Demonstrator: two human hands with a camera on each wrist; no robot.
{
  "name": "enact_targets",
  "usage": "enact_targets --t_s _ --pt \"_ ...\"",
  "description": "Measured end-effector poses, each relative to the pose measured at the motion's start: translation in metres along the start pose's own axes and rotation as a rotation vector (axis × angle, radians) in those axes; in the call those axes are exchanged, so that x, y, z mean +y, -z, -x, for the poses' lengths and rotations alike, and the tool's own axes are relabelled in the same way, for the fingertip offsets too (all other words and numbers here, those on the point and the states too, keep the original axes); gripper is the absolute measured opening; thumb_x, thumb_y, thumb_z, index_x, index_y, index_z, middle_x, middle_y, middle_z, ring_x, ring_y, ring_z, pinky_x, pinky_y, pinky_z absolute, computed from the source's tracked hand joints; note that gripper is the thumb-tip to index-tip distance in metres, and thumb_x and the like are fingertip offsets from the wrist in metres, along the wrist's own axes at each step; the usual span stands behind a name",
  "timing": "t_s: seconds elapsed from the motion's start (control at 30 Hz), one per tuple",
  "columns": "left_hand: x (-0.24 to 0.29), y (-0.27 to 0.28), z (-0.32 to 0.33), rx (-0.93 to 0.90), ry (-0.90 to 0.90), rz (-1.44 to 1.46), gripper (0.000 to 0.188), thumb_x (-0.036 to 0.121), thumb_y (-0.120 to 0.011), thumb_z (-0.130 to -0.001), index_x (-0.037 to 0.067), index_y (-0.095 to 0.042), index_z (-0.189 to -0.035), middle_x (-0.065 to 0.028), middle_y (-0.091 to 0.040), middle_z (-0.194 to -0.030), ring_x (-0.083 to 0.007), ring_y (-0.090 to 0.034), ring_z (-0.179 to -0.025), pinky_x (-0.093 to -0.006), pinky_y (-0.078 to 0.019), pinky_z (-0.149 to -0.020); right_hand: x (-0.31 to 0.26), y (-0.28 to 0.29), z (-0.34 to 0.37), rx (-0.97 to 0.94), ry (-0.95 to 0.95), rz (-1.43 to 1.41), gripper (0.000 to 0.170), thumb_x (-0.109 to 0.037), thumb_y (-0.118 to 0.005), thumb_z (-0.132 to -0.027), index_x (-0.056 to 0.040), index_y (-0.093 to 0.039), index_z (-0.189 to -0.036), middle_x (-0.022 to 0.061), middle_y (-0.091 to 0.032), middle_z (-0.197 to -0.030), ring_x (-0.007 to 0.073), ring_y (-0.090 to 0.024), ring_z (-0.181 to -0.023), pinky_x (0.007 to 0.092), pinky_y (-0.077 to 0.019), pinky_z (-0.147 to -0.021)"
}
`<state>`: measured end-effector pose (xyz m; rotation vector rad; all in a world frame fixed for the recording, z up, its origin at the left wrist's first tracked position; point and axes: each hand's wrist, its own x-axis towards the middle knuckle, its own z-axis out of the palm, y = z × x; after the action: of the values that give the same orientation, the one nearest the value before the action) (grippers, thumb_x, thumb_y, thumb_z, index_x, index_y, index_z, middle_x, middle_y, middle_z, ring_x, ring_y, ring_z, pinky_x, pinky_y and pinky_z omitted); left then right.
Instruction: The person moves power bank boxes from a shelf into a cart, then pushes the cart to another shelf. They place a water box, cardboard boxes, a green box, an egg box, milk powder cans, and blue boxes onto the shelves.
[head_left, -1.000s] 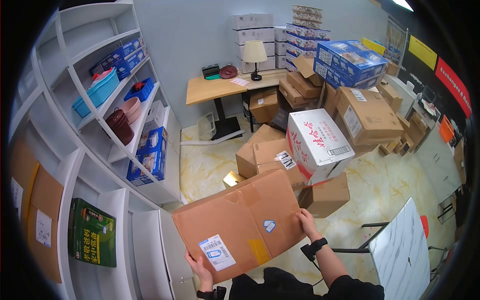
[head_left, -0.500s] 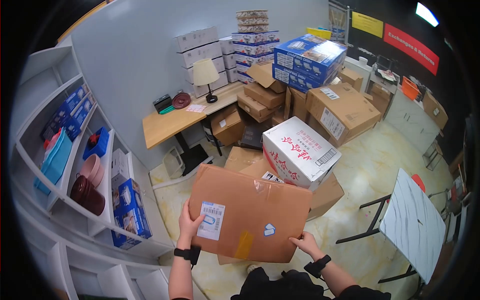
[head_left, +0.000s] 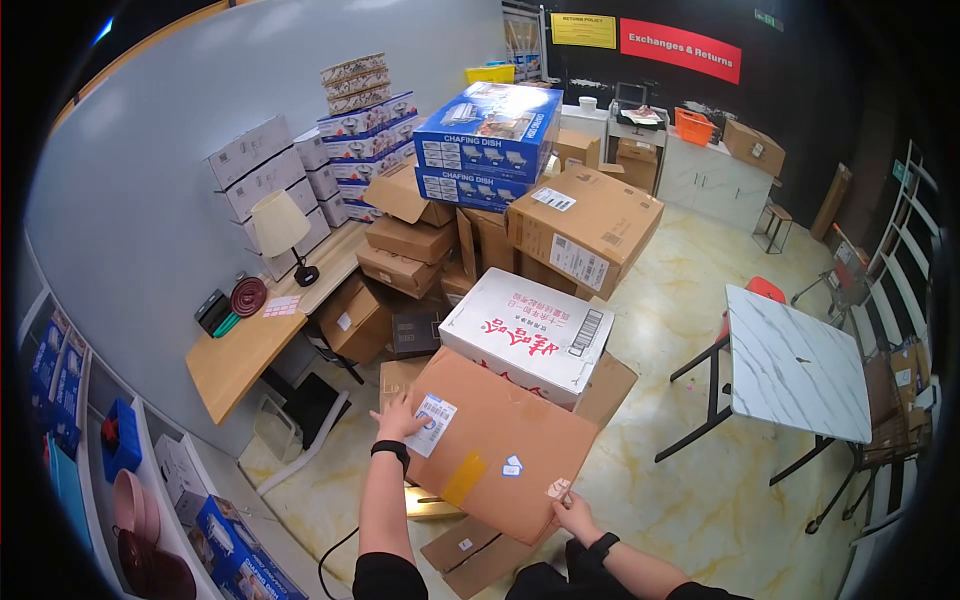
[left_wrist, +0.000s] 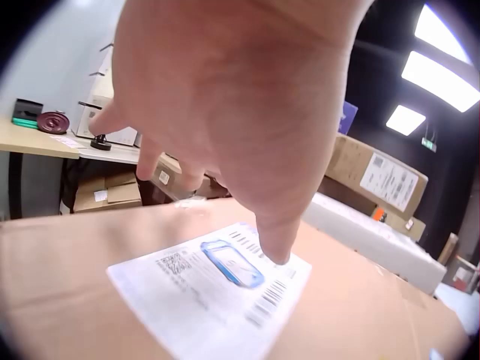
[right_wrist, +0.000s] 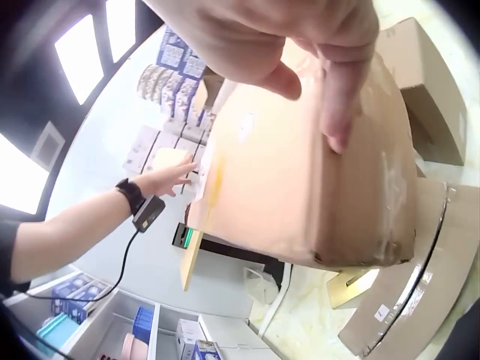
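A brown cardboard box (head_left: 505,432) with a white label and yellow tape lies tilted in front of the person, against a white box with red writing (head_left: 530,325). At its left edge rests the left hand (head_left: 398,418), fingers spread; in the left wrist view that hand's thumb (left_wrist: 276,238) touches the label (left_wrist: 225,292). The right hand (head_left: 576,516) holds the near right corner, and the right wrist view shows its thumb and fingers (right_wrist: 341,105) on either side of a box edge. The box's underside is hidden in the head view.
Behind stand stacked cartons (head_left: 590,225) and blue chafing dish boxes (head_left: 485,135). A wooden desk (head_left: 235,365) with a lamp is at left, above shelves (head_left: 175,425). A marble-look table (head_left: 795,360) stands right. Another flat carton (head_left: 475,555) lies on the floor below.
The head view has turned toward the right. The brown box has rotated and now tilts down to the right. The left hand's fingers have spread from their hold on its left edge.
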<state>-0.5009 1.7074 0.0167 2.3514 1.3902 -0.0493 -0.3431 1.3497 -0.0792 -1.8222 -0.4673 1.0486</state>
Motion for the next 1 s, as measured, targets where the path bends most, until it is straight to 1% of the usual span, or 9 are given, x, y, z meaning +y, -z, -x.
enact_targets --t_s 0.17,0.23,0.3,0.37,0.43,0.5,0.67,0.8,1.0 --pt "-0.053 -0.073 0.010 0.015 0.015 -0.054 0.095 0.059 -0.064 -0.059 0.019 -0.024 -0.135 -0.0088 -0.021 -0.140 -0.0363 -0.017 -0.128 -0.0663 -0.0119 -0.093 -0.001 -0.009 -0.030 -0.010 -0.045 -0.129 0.063 -0.020 -0.055 -0.083 -0.0021 -0.022 -0.133 0.0143 -0.061 -0.075 0.0183 -0.061 -0.056 0.0254 -0.0502 -0.049" --pt "-0.039 -0.064 0.038 0.287 0.188 -0.039 0.095 0.057 -0.065 -0.060 0.015 -0.025 -0.134 -0.0122 -0.009 -0.142 -0.0408 -0.013 -0.128 -0.0676 -0.0114 -0.092 -0.015 -0.010 -0.038 0.027 -0.125 -0.090 0.059 -0.023 -0.053 -0.085 -0.0057 -0.024 -0.133 0.0138 -0.061 -0.074 0.0188 -0.061 -0.053 0.0250 -0.0496 -0.045" --pt "-0.047 -0.084 0.057 0.390 0.292 0.183 0.100 0.053 -0.069 -0.059 0.011 -0.020 -0.135 -0.0180 -0.003 -0.141 -0.0446 -0.013 -0.126 -0.0608 -0.0138 -0.098 -0.021 -0.007 -0.038 0.030 -0.091 -0.073 0.058 -0.024 -0.052 -0.085 -0.0052 -0.025 -0.133 0.0141 -0.061 -0.074 0.0190 -0.060 -0.052 0.0249 -0.0492 -0.044" --pt "-0.052 -0.115 0.077 0.513 0.472 0.641 0.105 0.042 -0.072 -0.063 0.008 -0.006 -0.137 -0.0203 -0.010 -0.139 -0.0399 -0.018 -0.126 -0.0464 -0.0220 -0.101 -0.027 -0.008 -0.040 0.029 -0.061 -0.062 0.058 -0.024 -0.052 -0.085 -0.0048 -0.025 -0.132 0.0144 -0.061 -0.074 0.0191 -0.060 -0.051 0.0248 -0.0489 -0.043" --pt "-0.015 -0.114 0.114 0.062 0.434 1.306 0.107 0.028 -0.071 -0.067 0.005 0.009 -0.135 -0.0213 -0.018 -0.135 -0.0322 -0.028 -0.122 -0.0343 -0.0286 -0.099 -0.031 -0.013 -0.045 -0.001 -0.007 -0.136 0.058 -0.024 -0.052 -0.085 -0.0050 -0.024 -0.132 0.0153 -0.061 -0.074 0.0194 -0.060 -0.051 0.0245 -0.0489 -0.042" --pt "-0.007 -0.174 0.111 0.253 0.163 1.233 0.105 0.017 -0.069 -0.069 0.002 0.013 -0.133 -0.0199 -0.027 -0.131 -0.0255 -0.035 -0.118 -0.0344 -0.0338 -0.095 -0.026 -0.023 -0.057 -0.004 0.009 -0.145 0.057 -0.024 -0.052 -0.085 -0.0067 -0.024 -0.133 0.0146 -0.061 -0.072 0.0189 -0.061 -0.051 0.0249 -0.0492 -0.043" --pt "0.001 -0.198 0.106 0.419 0.172 1.294 0.100 0.011 -0.067 -0.071 0.001 0.009 -0.134 -0.0200 -0.031 -0.128 -0.0266 -0.038 -0.115 -0.0345 -0.0351 -0.094 -0.015 -0.030 -0.060 -0.024 0.006 -0.220 0.059 -0.024 -0.054 -0.085 -0.0052 -0.024 -0.132 0.0145 -0.062 -0.072 0.0188 -0.061 -0.051 0.0248 -0.0489 -0.044" --pt "0.028 -0.192 0.133 0.448 0.173 1.344 0.088 0.009 -0.062 -0.074 0.002 0.000 -0.135 -0.0185 -0.034 -0.126 -0.0242 -0.040 -0.113 -0.0329 -0.0350 -0.093 -0.005 -0.019 -0.050 -0.141 -0.065 -0.155 0.068 -0.032 -0.054 -0.084 0.0000 -0.018 -0.132 0.0214 -0.057 -0.095 0.0226 -0.062 -0.057 0.0288 -0.0510 -0.051" --pt "0.087 -0.223 0.200 0.499 0.122 1.448 0.066 0.002 -0.053 -0.080 0.001 -0.014 -0.134 -0.0149 -0.040 -0.123 -0.0200 -0.041 -0.113 -0.0299 -0.0359 -0.092 0.005 0.002 -0.030 -0.586 -0.156 0.113 0.057 -0.031 -0.049 -0.085 0.0013 -0.027 -0.126 0.0161 -0.055 -0.101 0.0207 -0.061 -0.062 0.0273 -0.0491 -0.053"
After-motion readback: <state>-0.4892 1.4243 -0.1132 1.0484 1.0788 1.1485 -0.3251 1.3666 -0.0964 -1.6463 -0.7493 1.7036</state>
